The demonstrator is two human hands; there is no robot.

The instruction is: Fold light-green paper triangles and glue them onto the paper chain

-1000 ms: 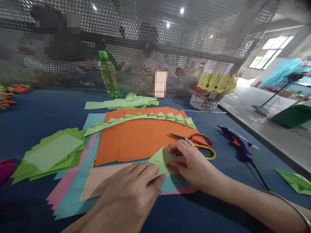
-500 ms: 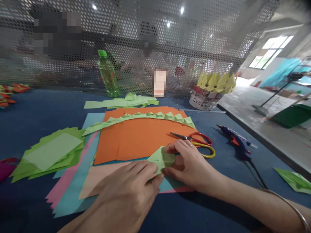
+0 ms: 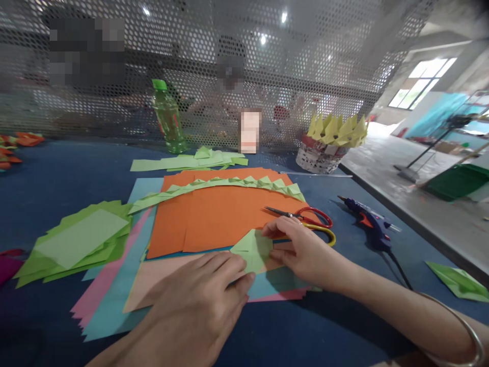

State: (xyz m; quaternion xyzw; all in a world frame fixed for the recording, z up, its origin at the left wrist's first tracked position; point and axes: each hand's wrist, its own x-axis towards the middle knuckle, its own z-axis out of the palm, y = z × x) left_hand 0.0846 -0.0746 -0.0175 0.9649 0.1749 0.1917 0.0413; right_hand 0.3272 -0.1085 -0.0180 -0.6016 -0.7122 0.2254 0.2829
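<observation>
A piece of light green paper (image 3: 255,250), folded to a point at its top, lies over the paper sheets in front of me. My left hand (image 3: 214,285) has its fingers closed on the paper's left and lower side. At the right edge, my right hand (image 3: 301,250) grips with bent index finger and thumb, a gap showing between them. Just beyond the right hand lie scissors (image 3: 288,214) with one red and one yellow handle. Behind the folded piece, a green strip of pointed folds (image 3: 229,182) curves across orange sheets (image 3: 221,214).
Green sheets (image 3: 82,237) are stacked at left. A green bottle (image 3: 168,117), green paper strips (image 3: 187,161) and a basket with yellow paper points (image 3: 321,153) stand or lie near the perforated screen (image 3: 198,61). On the right are a glue gun (image 3: 369,221) and a folded green piece (image 3: 458,280).
My right thumb has slid right, off the green paper's face to its edge. My left hand stays nearly where it was. The whole view has shifted slightly.
</observation>
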